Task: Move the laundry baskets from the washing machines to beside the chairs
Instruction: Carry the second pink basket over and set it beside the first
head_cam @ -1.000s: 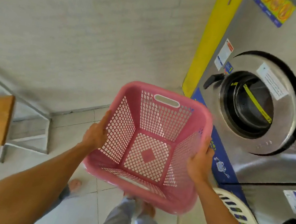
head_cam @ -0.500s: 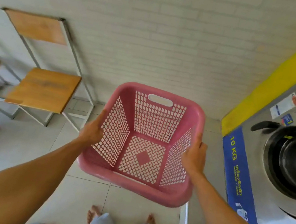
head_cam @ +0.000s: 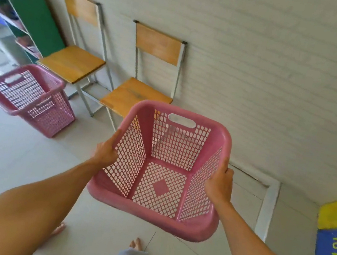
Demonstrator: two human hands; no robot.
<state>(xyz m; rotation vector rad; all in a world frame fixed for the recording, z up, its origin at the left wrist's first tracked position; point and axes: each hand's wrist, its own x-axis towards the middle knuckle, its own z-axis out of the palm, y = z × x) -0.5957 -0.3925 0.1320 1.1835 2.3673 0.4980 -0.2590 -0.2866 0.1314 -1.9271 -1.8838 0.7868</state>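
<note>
Fingers of left hand (head_cam: 105, 152) and right hand (head_cam: 219, 184) clamp the carried pink basket (head_cam: 160, 190) rims; it risks clipping the near chair (head_cam: 137, 98).

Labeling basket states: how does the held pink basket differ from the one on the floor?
The held basket is carried in the air, gripped at its side rims by the left hand and right hand; the floor basket stands untouched on the tiles in front of the left chair. The held basket looks lighter pink, the floor basket more purplish. Both are empty, lattice-walled, with handle slots.
</note>
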